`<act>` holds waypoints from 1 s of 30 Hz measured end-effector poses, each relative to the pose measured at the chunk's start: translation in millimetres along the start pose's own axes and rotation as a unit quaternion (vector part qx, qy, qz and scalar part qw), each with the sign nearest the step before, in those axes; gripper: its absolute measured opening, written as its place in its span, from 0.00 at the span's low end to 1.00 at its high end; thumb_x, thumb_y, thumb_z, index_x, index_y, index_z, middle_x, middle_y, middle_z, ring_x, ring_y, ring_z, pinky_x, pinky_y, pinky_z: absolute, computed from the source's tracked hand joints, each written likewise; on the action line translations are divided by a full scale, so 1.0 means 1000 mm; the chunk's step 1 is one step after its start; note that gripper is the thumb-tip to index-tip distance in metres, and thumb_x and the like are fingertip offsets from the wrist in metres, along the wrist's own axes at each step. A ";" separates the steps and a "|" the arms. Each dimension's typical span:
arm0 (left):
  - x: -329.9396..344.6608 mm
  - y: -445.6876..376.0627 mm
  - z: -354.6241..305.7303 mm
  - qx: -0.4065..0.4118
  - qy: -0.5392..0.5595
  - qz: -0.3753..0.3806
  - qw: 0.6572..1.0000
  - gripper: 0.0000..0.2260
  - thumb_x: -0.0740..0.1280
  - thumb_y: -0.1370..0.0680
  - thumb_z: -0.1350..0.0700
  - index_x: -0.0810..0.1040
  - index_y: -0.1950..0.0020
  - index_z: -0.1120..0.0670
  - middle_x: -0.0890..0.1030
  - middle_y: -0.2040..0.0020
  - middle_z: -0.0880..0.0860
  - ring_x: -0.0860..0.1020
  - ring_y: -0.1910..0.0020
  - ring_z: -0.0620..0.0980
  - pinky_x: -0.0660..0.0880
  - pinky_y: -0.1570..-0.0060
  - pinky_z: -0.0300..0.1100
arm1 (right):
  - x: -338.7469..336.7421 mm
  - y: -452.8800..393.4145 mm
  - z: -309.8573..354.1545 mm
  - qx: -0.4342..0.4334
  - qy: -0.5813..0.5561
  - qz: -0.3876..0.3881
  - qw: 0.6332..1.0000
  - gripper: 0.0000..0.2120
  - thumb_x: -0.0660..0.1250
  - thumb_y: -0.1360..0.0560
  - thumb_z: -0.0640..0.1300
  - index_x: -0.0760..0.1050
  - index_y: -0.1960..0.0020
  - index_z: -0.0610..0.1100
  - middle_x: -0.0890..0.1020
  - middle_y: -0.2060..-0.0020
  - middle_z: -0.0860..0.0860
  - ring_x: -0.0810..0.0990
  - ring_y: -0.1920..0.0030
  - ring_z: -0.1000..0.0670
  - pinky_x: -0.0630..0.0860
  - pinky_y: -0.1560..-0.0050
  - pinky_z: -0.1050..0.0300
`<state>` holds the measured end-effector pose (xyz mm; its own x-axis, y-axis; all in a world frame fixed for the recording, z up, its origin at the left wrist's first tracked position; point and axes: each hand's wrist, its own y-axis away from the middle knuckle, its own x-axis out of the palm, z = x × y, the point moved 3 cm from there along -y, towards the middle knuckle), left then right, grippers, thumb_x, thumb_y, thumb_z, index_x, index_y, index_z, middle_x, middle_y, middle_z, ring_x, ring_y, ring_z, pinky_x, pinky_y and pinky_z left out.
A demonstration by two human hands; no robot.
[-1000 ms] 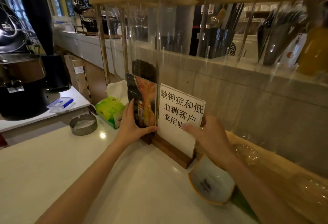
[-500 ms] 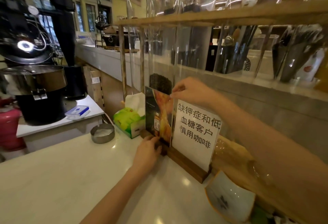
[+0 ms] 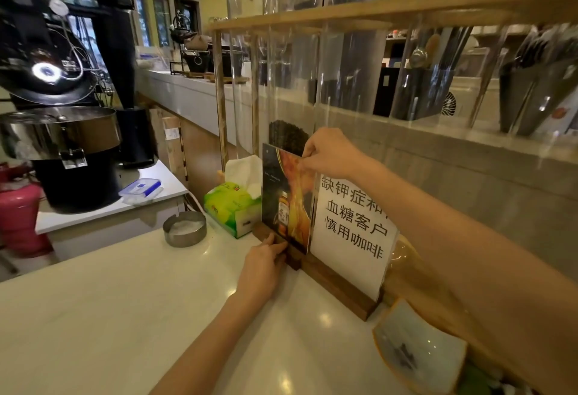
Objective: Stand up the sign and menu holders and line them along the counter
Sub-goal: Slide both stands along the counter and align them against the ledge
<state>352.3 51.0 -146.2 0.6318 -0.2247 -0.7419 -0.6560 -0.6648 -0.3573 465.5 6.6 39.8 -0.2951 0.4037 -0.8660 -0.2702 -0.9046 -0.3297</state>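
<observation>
Just right of the frame's centre, a clear acrylic menu holder with a dark picture of an amber bottle [image 3: 286,200] stands upright in its dark wooden base [image 3: 294,258] on the pale glossy counter [image 3: 103,310]. The right hand [image 3: 328,153] reaches in from the right edge and pinches the holder's top right corner between thumb and fingers. The left hand [image 3: 261,269], coming up from the bottom centre, has its fingertips closed on the front of that wooden base. Touching the holder's right edge stands a second upright sign, a clear acrylic holder with a white sheet of black Chinese characters [image 3: 353,232], set in a longer dark wooden base [image 3: 341,293] that runs toward the lower right. Both stand against the back of the counter, under a wooden rack of clear tubes [image 3: 359,15]. Just left of the menu holder sits a green and white tissue box [image 3: 233,206], and further left a round metal ashtray [image 3: 184,228]. In the lower right corner lies a tilted white dish with an orange rim [image 3: 419,354]. At the left of the frame, on a lower white table [image 3: 106,210], are a black and steel coffee roaster [image 3: 59,131] and a clear flat box with a blue lid [image 3: 140,189]; a red cylinder [image 3: 18,216] shows at the left edge
</observation>
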 end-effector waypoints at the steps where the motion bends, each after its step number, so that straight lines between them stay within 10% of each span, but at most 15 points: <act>1: 0.000 0.000 0.000 0.000 -0.002 0.000 1.000 0.13 0.61 0.25 0.61 0.77 0.42 0.54 0.74 0.35 0.58 0.76 0.41 0.57 0.68 0.41 0.41 | 0.000 0.000 0.000 0.002 -0.004 -0.004 1.000 0.07 0.67 0.29 0.38 0.80 0.56 0.34 0.82 0.58 0.40 0.80 0.57 0.45 0.75 0.63 0.62; 21: 0.008 -0.007 -0.002 -0.001 -0.009 0.013 1.000 0.14 0.62 0.25 0.60 0.74 0.39 0.53 0.70 0.32 0.58 0.74 0.39 0.57 0.67 0.38 0.42 | 0.003 -0.002 -0.006 0.009 0.003 -0.042 0.999 0.05 0.66 0.29 0.37 0.80 0.58 0.36 0.83 0.60 0.41 0.78 0.63 0.50 0.73 0.66 0.63; 30: 0.004 0.000 -0.015 0.091 -0.085 0.079 0.989 0.12 0.58 0.24 0.57 0.77 0.44 0.53 0.78 0.48 0.54 0.74 0.44 0.53 0.71 0.49 0.44 | -0.029 0.023 -0.004 0.019 0.085 0.069 0.994 0.21 0.61 0.27 0.56 0.77 0.48 0.38 0.82 0.51 0.43 0.79 0.53 0.46 0.76 0.53 0.53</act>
<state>361.0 39.2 -140.2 0.4477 -0.1824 -0.8754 -0.8139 -0.4885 -0.3145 471.7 -26.7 55.3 -0.1744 0.2435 -0.9541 -0.2736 -0.9428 -0.1906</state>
